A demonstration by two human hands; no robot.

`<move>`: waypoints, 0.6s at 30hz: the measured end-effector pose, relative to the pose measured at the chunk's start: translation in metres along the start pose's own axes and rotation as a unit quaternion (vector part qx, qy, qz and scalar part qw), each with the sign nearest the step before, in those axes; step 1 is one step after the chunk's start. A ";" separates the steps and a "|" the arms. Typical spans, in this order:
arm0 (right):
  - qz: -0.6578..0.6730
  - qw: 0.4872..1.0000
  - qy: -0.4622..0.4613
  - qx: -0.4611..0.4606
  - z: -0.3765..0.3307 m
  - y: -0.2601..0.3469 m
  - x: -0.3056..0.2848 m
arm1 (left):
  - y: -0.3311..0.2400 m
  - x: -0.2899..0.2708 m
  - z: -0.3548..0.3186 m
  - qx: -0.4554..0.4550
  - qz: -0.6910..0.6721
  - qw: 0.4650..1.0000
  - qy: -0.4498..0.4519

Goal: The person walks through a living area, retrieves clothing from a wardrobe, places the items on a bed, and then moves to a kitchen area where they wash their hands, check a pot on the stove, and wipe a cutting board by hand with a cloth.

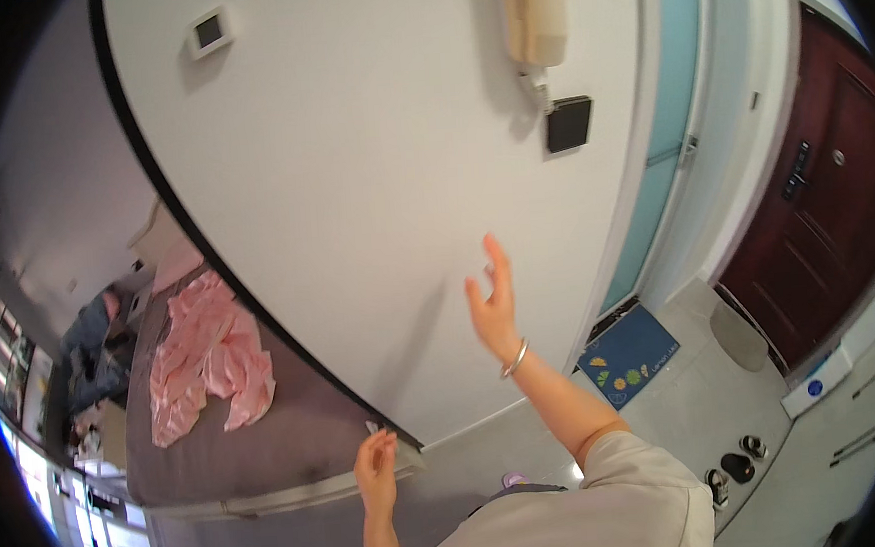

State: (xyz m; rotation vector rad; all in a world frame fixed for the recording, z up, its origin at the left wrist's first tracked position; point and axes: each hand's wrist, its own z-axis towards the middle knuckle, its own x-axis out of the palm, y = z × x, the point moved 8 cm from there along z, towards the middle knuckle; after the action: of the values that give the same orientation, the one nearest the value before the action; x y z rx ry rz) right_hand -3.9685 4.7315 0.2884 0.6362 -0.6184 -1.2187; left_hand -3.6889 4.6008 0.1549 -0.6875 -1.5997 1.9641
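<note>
The right hand point(493, 305) is being held up with fingers spread open and nothing gripped, close before a smooth white wall point(372, 177); contact with the wall cannot be confirmed. A thin silver bangle point(515, 359) is being worn at that wrist. The left hand point(376, 470) is being held low, fingers loosely curled and empty, just beside the lower corner of the wall where a dark edge strip point(259, 304) is running along it. Whether that corner is being touched cannot be told.

To the left of the wall edge, a grey bed point(288, 443) is being seen, with crumpled glossy pink fabric point(207, 358) lying on it. On the wall, a cream handset unit point(535, 12), a square black panel point(570, 123) and a small white framed switch point(208, 32) are being carried. On the grey tiled floor point(706, 407) a blue patterned doormat point(629, 354) is lying, near a dark red panelled door point(824, 200).
</note>
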 end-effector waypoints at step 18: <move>0.038 0.966 0.246 -0.068 0.012 0.041 0.067 | -0.092 0.045 0.121 0.164 0.007 0.986 -0.022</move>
State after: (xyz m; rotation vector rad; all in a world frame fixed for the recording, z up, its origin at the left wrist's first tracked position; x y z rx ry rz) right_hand -3.9352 4.6743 0.3326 0.7566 -0.1389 -0.9709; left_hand -3.7962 4.5593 0.2639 -0.5282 -1.2532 2.1967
